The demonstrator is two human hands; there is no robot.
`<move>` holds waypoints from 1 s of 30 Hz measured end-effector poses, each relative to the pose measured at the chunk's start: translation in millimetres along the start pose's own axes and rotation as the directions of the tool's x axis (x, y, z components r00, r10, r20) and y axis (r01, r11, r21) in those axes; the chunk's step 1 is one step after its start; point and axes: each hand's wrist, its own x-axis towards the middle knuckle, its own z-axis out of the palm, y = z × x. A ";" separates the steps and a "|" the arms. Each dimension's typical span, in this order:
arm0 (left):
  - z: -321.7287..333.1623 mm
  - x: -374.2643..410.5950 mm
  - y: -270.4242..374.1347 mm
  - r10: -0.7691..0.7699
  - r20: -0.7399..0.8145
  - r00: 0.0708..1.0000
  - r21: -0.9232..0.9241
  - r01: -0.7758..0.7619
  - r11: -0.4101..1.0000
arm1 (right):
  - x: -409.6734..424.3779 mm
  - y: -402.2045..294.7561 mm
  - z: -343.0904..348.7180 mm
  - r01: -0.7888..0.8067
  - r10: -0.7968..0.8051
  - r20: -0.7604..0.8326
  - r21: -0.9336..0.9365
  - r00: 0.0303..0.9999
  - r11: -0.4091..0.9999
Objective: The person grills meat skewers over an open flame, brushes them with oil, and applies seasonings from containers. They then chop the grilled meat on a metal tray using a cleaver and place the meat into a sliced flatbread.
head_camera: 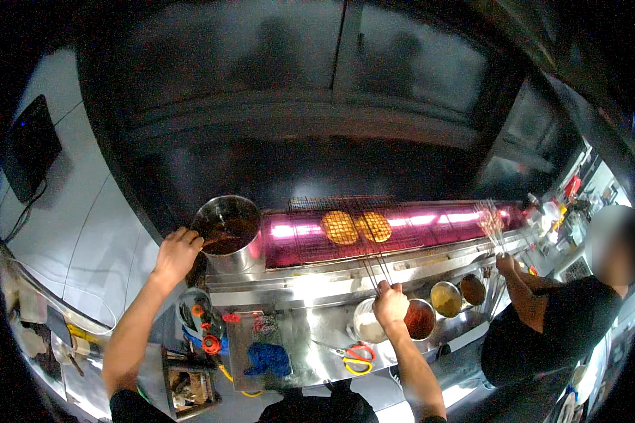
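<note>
My left hand (179, 254) is at the near left rim of a deep steel pot (238, 261) of dark brown sauce. Its fingers close on what looks like a brown utensil (219, 241) reaching into the pot; its far end is hidden. My right hand (392, 305) grips the long wire handles of a grilling basket (312, 248). Two round, golden flat pieces of food (341, 227) lie side by side in its mesh, over the glowing pink-purple bed of a long grill (428, 224). Below that hand stand a bowl of white seasoning (368, 322) and a bowl of red spice (419, 319).
Scissors (357, 358) with red and yellow handles and a blue cloth (267, 359) lie on the steel counter (304, 370). A gas cylinder (193, 306) with an orange regulator stands left. At right, a co-worker (555, 328) holds skewers (491, 222) over the grill, near more spice bowls (446, 299).
</note>
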 end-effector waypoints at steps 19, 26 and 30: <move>115.4 61.8 493.4 0.302 0.546 0.782 -0.647 0.164 0.745 | 40.3 54.0 31.5 -0.872 -0.424 0.784 0.490 0.454 -0.028; 145.2 54.9 542.5 0.159 0.695 0.702 -0.501 0.314 0.807 | 31.8 60.8 61.6 -0.895 -0.754 0.534 0.012 0.382 -0.445; 143.2 49.5 546.9 0.100 0.713 0.694 -0.493 0.394 0.776 | 21.6 59.2 72.0 -0.873 -0.700 0.543 0.142 0.464 -0.467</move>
